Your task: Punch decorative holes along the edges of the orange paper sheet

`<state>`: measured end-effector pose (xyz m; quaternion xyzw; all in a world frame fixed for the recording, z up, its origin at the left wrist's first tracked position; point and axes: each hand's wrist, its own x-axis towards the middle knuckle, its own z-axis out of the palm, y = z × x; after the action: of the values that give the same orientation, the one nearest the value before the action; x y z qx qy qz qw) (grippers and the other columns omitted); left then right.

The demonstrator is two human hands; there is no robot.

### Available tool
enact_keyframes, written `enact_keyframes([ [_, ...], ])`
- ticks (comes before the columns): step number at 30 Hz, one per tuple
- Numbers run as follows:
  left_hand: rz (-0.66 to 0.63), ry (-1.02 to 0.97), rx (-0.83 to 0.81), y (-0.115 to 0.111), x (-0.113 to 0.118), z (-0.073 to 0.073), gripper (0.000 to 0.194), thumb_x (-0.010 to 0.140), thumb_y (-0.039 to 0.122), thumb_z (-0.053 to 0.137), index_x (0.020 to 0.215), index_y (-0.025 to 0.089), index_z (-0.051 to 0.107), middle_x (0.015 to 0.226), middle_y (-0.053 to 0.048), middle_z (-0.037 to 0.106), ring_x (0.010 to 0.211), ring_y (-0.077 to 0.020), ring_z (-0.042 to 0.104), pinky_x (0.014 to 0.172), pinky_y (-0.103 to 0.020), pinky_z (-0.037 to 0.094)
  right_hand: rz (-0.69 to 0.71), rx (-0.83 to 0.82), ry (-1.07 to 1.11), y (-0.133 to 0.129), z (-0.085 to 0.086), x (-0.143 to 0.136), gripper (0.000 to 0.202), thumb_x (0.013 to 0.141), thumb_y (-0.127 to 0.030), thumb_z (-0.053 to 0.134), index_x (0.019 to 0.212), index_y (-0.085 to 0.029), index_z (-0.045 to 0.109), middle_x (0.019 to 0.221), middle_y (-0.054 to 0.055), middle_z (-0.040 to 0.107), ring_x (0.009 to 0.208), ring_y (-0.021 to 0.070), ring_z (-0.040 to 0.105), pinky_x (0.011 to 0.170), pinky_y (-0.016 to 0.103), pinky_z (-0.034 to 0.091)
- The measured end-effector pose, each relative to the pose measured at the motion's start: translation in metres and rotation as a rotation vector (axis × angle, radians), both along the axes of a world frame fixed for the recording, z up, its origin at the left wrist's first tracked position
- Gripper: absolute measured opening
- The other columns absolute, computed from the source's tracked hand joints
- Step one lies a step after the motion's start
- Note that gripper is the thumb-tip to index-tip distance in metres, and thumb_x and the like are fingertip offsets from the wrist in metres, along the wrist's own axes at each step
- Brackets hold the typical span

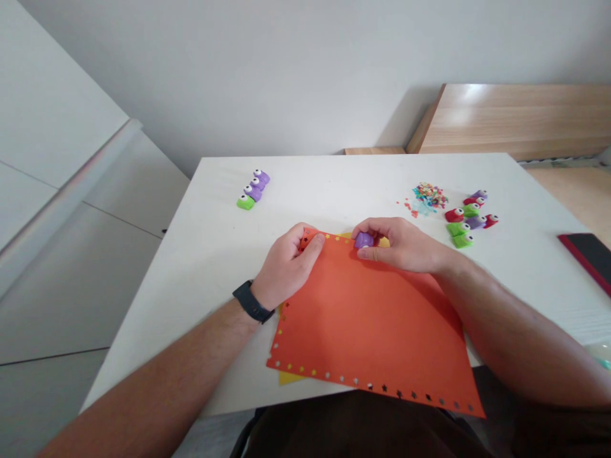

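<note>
An orange sheet of paper [377,318] lies before me, with small star-shaped holes along its left, near and part of its far edge. My left hand [291,264] pinches its far left corner, thumb on top. At the far edge my right hand [396,245] grips a purple craft punch [363,240] between thumb and fingers. The punch sits on the paper's edge; whether the paper is inside its slot I cannot tell. Under the orange sheet a yellow sheet [289,378] peeks out at the near left and behind the punch.
Purple and green craft punches [254,189] stand in a row at the far left of the white table [191,273]. A pile of colourful paper confetti [429,196] and a cluster of red, green and purple punches [470,219] lie right. A dark, red-edged object [587,257] rests farther right.
</note>
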<state>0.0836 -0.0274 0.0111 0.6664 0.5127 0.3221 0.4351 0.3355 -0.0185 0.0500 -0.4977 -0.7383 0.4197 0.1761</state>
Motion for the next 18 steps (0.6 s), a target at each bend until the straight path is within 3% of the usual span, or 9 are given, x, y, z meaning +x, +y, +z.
enact_keyframes([
  [18,0.026,-0.053,-0.011,0.0001,-0.0005,-0.0008,0.031,0.098,0.051,0.054,0.096,0.022,0.063,0.084,-0.003,0.07,0.075,-0.019,0.063,0.062,-0.029,0.048,0.029,-0.016,-0.021,0.0027,-0.0017,0.003,0.023,0.083,-0.035,0.071,0.099,-0.019,0.071,0.088,0.002,0.072,0.077,0.016,0.063,0.073,0.029,0.049],
])
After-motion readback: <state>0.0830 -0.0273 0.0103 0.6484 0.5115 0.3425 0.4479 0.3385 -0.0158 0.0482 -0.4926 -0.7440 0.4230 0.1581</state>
